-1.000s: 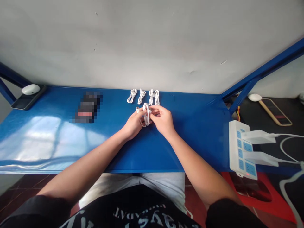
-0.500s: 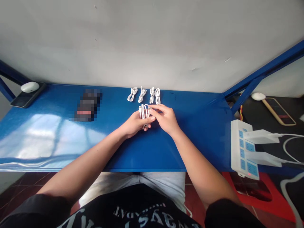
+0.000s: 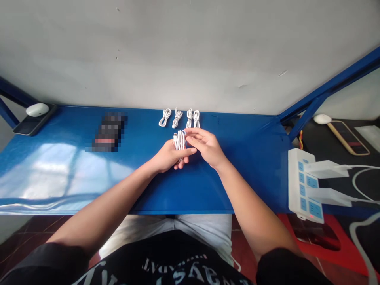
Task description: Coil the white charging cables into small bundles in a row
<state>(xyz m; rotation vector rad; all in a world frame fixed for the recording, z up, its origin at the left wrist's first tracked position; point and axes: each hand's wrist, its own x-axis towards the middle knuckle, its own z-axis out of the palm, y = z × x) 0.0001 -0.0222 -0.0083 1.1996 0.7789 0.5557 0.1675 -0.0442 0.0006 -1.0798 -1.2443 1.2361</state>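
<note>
A white charging cable [image 3: 179,139], gathered into loops, stands between the thumb and fingers of my left hand [image 3: 168,157]. One of its plugs sticks up at the left side of the loops. My right hand [image 3: 207,145] is at the bundle's right side, with thumb and forefinger closed on the cable near the top of the loops. Just beyond my hands, several coiled white cables [image 3: 177,118] lie in a row on the blue table [image 3: 190,190], each tied round its middle with a dark tie.
A blurred dark object [image 3: 108,132] lies on the table's left part, and a phone with a white mouse-shaped thing [image 3: 37,109] on it sits in the far left corner. At right are a white power strip [image 3: 297,178] with chargers plugged in, another phone [image 3: 348,136] and blue frame bars.
The cable's loops are gathered closer together in my left hand. The plug end that showed by my right fingers is no longer visible, and my right hand has shifted slightly.
</note>
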